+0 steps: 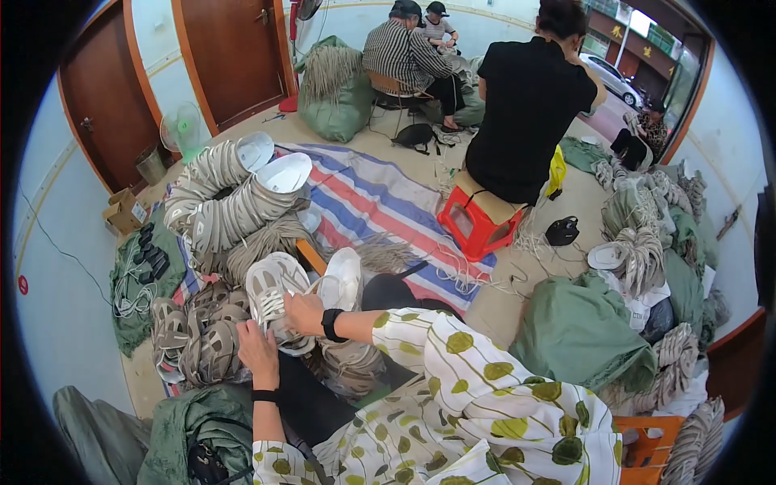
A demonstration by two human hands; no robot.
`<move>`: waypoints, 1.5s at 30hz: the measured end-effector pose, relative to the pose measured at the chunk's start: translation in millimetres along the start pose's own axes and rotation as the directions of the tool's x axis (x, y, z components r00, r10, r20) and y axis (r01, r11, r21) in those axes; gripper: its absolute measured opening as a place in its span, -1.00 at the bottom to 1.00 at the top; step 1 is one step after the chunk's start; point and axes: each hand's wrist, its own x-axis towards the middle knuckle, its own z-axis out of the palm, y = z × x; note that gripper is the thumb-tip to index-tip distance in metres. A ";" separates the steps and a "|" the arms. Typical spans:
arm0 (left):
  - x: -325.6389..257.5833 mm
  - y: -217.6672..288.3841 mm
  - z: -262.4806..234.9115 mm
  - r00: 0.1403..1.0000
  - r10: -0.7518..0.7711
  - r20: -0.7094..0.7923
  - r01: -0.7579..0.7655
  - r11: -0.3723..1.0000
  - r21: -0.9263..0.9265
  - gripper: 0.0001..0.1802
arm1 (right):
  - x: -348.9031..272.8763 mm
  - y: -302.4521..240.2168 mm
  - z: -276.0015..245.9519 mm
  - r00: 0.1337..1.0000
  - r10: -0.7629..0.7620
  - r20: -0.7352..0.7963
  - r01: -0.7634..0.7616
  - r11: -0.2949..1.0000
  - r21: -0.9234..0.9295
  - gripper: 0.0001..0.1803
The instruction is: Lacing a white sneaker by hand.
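The beige lace-up shoe (275, 273) sits beside stacked shoes (212, 333). Left hand (257, 353), fingers bent, apparently steadies its edge; right hand (305, 314) curls at the white laces (269, 304); pinch closure cannot be confirmed.

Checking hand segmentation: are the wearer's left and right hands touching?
Apart. The head view shows a strip of the laced shoe between the left hand and the right hand.

OPEN: striped red-white-blue plastic sheet (386, 199), middle | BLOCKED just beyond left hand (259, 354): beige-white lace-up shoe (269, 293) | left-ahead: stacked beige shoe uppers (236, 213) | right: bulging green fabric sack (570, 327)
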 end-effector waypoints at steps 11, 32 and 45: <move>-16.2 -6.6 29.2 0.981 0.179 -0.069 -0.180 0.984 -0.011 -0.79 | -22.3 8.3 -14.2 0.990 -0.133 0.036 0.138 0.965 -0.223 -0.78; -34.0 10.9 -23.0 0.861 0.490 0.137 -0.480 0.871 -0.105 -0.95 | 4.0 9.2 -18.8 0.852 -0.491 0.181 0.519 0.749 -0.413 -0.94; -85.9 1.6 -74.8 0.912 -0.180 0.368 0.402 0.563 -0.722 -0.86 | -29.5 -7.0 -32.6 0.436 -0.819 0.373 0.873 0.486 0.046 -0.90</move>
